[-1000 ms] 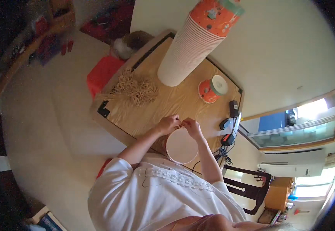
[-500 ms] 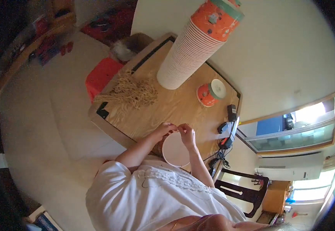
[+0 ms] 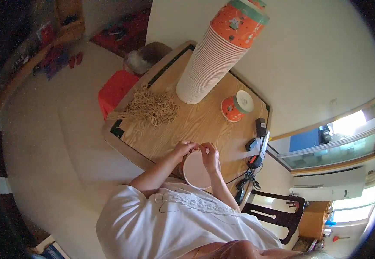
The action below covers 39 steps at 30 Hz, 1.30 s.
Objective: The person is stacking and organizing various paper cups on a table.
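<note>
In front of my body stands a paper tub point(image 3: 197, 172), its pale round end facing up. My left hand point(image 3: 186, 147) is at the tub's far left edge, fingers closed in a pinch. Beside it, my right hand point(image 3: 210, 156) reaches over the right side of the tub, its fingertips pinched close to the left ones at the far rim. Whatever small thing lies between the fingertips is too small to make out. Left of the hands, a tangled bundle of brown paper cords point(image 3: 153, 107) lies on the wooden table point(image 3: 187, 129).
A tall leaning-looking stack of white tubs point(image 3: 209, 64), topped by an orange patterned tub point(image 3: 239, 23), stands at the back. An orange tub with a green band point(image 3: 237, 106) is upside down to its right. Black adapters and cables point(image 3: 254, 162) line the right edge. A red stool point(image 3: 116, 90) stands left.
The view has shifted slightly, so everything sits a little lower. Both hands stay pinched at the tub's far rim, with small finger movements.
</note>
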Each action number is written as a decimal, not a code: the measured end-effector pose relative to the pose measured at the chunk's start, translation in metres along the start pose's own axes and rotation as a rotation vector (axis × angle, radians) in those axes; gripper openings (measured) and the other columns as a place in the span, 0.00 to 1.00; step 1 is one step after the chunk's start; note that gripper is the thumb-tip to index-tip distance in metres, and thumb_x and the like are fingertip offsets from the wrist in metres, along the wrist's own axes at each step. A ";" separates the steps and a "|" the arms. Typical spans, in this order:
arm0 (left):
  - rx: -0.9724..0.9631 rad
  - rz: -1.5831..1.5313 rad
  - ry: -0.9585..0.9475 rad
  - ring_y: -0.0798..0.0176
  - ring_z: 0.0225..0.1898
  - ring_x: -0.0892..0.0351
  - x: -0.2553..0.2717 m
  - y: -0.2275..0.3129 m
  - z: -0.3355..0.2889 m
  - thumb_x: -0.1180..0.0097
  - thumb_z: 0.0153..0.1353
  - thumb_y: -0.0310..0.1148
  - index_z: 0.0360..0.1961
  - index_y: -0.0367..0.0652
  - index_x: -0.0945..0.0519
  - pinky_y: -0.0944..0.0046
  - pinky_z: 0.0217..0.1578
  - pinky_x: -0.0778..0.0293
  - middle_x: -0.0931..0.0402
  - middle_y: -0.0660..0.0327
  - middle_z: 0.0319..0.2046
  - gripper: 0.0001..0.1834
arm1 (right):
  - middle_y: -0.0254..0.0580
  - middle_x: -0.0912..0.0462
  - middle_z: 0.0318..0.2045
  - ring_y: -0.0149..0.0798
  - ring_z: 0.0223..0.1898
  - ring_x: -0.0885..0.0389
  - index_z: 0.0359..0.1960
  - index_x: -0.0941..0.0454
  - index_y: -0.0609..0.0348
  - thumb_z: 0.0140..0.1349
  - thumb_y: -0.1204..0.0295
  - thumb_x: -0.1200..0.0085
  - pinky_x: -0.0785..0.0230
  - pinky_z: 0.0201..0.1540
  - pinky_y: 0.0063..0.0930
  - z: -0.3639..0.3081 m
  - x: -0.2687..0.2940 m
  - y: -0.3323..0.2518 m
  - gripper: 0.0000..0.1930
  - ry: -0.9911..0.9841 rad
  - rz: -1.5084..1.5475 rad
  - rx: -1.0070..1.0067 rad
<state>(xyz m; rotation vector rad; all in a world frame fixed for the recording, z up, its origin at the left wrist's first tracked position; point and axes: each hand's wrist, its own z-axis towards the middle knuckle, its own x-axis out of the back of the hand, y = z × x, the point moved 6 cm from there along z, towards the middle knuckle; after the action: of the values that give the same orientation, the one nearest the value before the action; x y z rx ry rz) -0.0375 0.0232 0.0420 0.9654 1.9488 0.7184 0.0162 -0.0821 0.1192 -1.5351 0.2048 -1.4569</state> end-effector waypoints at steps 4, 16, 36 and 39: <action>0.064 -0.063 0.023 0.68 0.26 0.28 -0.001 -0.002 -0.002 0.47 0.51 0.36 0.29 0.42 0.23 0.67 0.28 0.33 0.27 0.63 0.24 0.09 | 0.38 0.24 0.27 0.43 0.36 0.28 0.24 0.24 0.55 0.48 0.72 0.44 0.40 0.44 0.36 -0.002 0.000 -0.008 0.03 0.079 -0.126 0.080; -0.385 -0.016 -0.144 0.68 0.27 0.26 0.000 -0.001 0.004 0.48 0.52 0.33 0.28 0.42 0.23 0.70 0.25 0.32 0.26 0.63 0.23 0.07 | 0.36 0.24 0.30 0.41 0.37 0.28 0.27 0.23 0.54 0.48 0.72 0.44 0.42 0.47 0.35 -0.006 0.000 -0.019 0.04 0.140 -0.181 0.141; -0.118 0.049 -0.077 0.70 0.28 0.27 0.009 -0.004 0.009 0.41 0.49 0.38 0.33 0.43 0.21 0.70 0.30 0.33 0.24 0.65 0.28 0.12 | 0.43 0.20 0.31 0.35 0.34 0.22 0.32 0.21 0.59 0.54 0.70 0.47 0.32 0.36 0.27 0.021 -0.012 0.038 0.08 -0.337 0.205 -0.077; -0.221 0.025 -0.086 0.70 0.29 0.27 0.011 -0.007 0.014 0.43 0.51 0.36 0.34 0.42 0.21 0.71 0.30 0.33 0.23 0.64 0.28 0.12 | 0.38 0.20 0.26 0.29 0.31 0.24 0.30 0.21 0.61 0.53 0.73 0.46 0.32 0.36 0.24 0.022 -0.018 0.035 0.06 -0.403 0.151 -0.149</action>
<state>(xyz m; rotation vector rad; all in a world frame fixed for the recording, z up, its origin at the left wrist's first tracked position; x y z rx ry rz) -0.0320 0.0305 0.0255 0.8720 1.7443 0.8719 0.0462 -0.0767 0.0868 -1.8567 0.1855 -1.0083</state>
